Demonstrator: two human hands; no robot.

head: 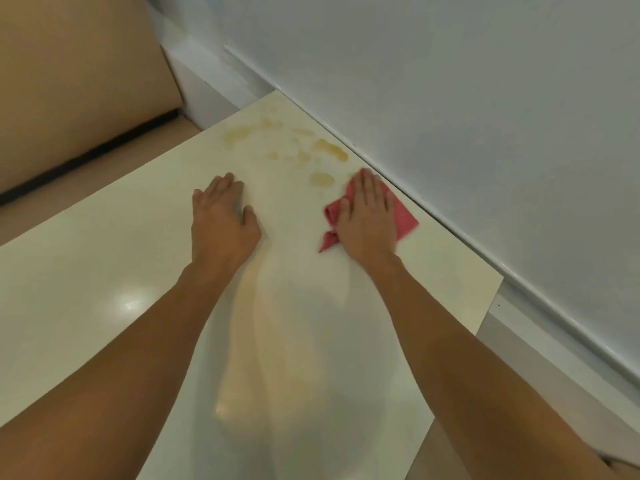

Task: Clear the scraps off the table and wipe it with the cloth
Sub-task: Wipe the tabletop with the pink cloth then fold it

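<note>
Head view is showing both hands reaching out over a glossy cream tabletop (104, 271) that is butting against a pale wall (485, 116). The left hand (221, 216) is lying palm down on the bare surface with its fingers straight and together, holding nothing and seemingly bracing. The right hand (367, 216) is also lying flat, fingers extended, and is pressing down on the red cloth (403, 216), which is sitting crumpled beneath it near the wall edge, with a twisted corner sticking out towards the person. Just beyond the cloth, yellowish stains (329, 150) are spreading across the far corner of the tabletop; no solid scraps are showing anywhere, so the wiping step appears to be the one in hand.

The cloth is looking thin, soft and light, so it is probably going to bunch and fold rather than keep its shape. A flat palm over its middle, as now, seems the best hold, spreading pressure instead of pinching an edge. The polished surface is likely letting it glide easily, and more so where wet. The loose corner is at risk of dragging or rolling under during a stroke.
</note>
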